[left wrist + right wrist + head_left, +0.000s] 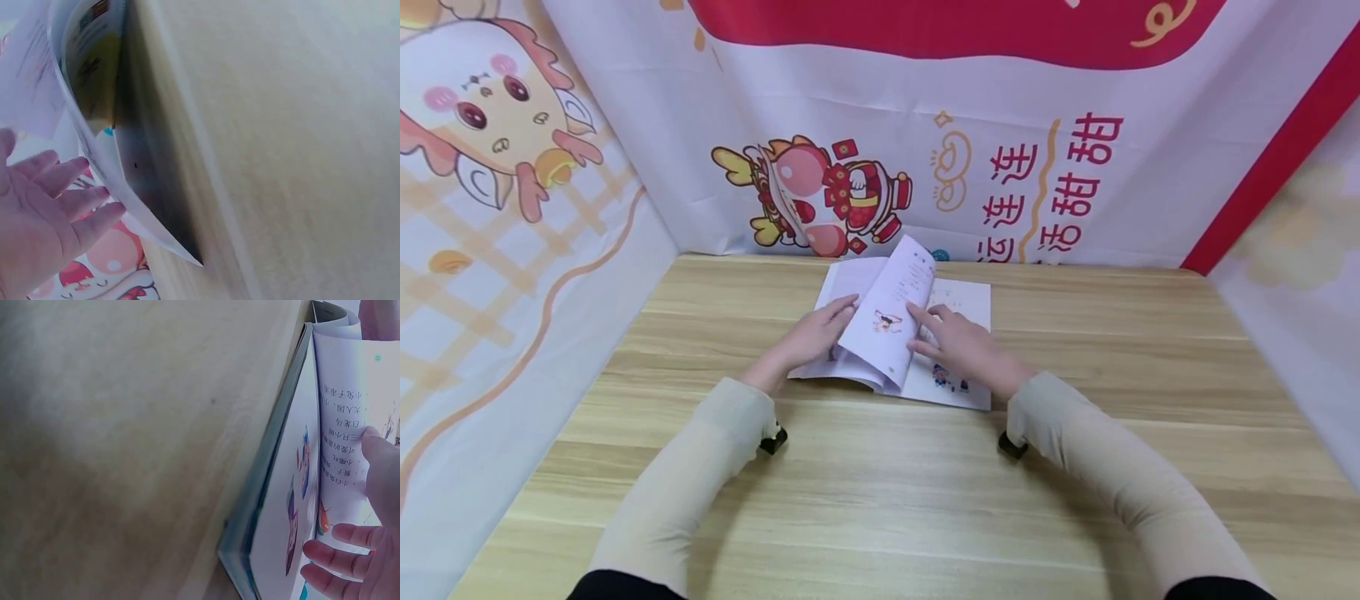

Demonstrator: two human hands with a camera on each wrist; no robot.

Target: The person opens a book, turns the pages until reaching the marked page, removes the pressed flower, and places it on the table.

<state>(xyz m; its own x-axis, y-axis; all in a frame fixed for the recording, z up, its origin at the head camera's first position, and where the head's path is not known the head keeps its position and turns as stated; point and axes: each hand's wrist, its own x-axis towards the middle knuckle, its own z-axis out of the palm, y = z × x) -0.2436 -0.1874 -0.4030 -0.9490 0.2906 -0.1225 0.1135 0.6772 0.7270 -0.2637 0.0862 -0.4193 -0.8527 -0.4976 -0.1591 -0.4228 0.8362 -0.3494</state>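
An open picture book (958, 304) lies on the wooden table (880, 492) near the back wall. A bundle of pages (891, 312) stands up in the middle, mid-turn. My left hand (816, 333) lies with straight fingers on the left page, touching the raised pages. My right hand (958, 342) rests flat on the right page, its fingertips against the raised pages. In the left wrist view the fingers (59, 194) spread beside the curved pages (94, 119). In the right wrist view the fingers (347, 550) lie on the printed page (340, 444).
Printed cloth walls with cartoon figures (827, 196) close in the table at the back and both sides. Bare wood stretches between the book and the near edge. Small black devices (772, 440) sit at both wrists.
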